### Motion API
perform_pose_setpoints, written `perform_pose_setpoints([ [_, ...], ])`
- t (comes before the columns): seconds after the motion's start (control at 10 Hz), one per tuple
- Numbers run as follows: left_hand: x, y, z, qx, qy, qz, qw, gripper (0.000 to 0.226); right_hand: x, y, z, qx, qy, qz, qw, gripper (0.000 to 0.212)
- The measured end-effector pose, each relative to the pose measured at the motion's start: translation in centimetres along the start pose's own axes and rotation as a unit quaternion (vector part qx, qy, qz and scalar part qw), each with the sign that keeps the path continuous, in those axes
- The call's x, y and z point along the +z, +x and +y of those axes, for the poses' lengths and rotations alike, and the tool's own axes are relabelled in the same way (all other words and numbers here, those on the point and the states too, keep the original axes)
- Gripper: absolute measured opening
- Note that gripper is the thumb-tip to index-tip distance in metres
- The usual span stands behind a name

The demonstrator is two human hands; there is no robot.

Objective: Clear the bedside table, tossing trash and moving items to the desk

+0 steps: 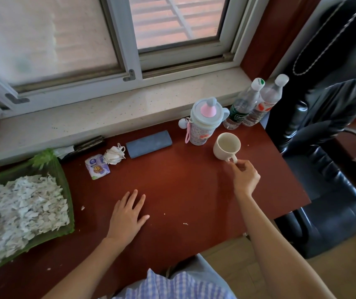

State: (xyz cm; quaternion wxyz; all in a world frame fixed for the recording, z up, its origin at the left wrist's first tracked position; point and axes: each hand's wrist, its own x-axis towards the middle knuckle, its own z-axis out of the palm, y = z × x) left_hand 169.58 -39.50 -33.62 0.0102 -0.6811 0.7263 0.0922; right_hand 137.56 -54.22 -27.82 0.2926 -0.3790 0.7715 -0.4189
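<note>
the cream mug (227,146) looks rigid, fairly light and breakable, so its small handle, which the right hand (246,175) pinches between curled fingers (236,165), seems the sensible hold. it stands upright and looks empty on the red table (172,180), beside the pastel water bottle (203,123). the left hand (127,214) rests flat, fingers released.

Daylight from window (116,39), soft shadows, wide-angle bending at edges

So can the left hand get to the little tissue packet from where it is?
Probably yes. The left hand rests flat on the red table, holding nothing, and only bare tabletop lies between it and the tissue packet. The right hand is busy pinching the cup's handle.
</note>
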Motion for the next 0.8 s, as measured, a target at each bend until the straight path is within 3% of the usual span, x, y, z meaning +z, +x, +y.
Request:
perform_pose_setpoints([
  [0.6,-0.1,0.0,0.1,-0.021,-0.001,-0.035,0.999,0.064,1.6,3.3,-0.6,-0.022,-0.046,-0.013,0.999,0.018],
  [0.8,-0.2,0.0,0.2,-0.02,-0.011,-0.039,0.999,0.064,1.3,2.5,0.0,-0.019,-0.023,-0.052,0.998,0.035],
])
